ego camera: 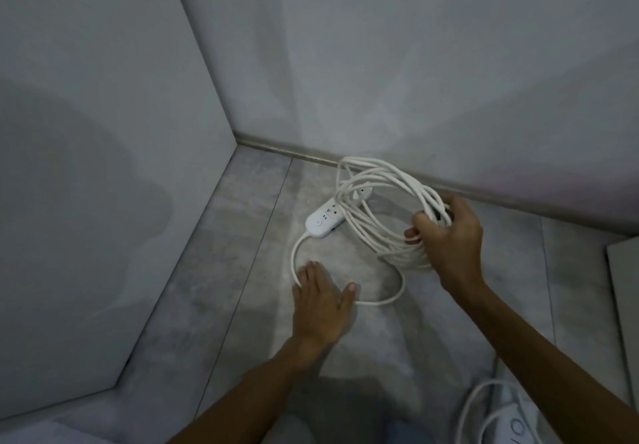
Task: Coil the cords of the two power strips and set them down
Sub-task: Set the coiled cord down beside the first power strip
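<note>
white cord [383,208] looks light, springy; my right hand [449,232] clamps the coil's right side. left hand [321,302] spread flat, probably pinning the slack. power strip [323,224] lies far-left.

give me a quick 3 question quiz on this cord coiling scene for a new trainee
1. True or false: the right hand grips a bundle of white cord loops.
2. Multiple choice: where does the left hand rest? A) on top of the power strip body B) on the loose loop of cord lying on the floor C) against the wall
3. Short answer: where in the view is the second power strip?

Key
1. True. The fingers close round the gathered loops, held up above the floor.
2. B. The open hand lies flat by the loose loop that leads from the first power strip.
3. Bottom right corner, partly cut off by the frame edge.
</note>
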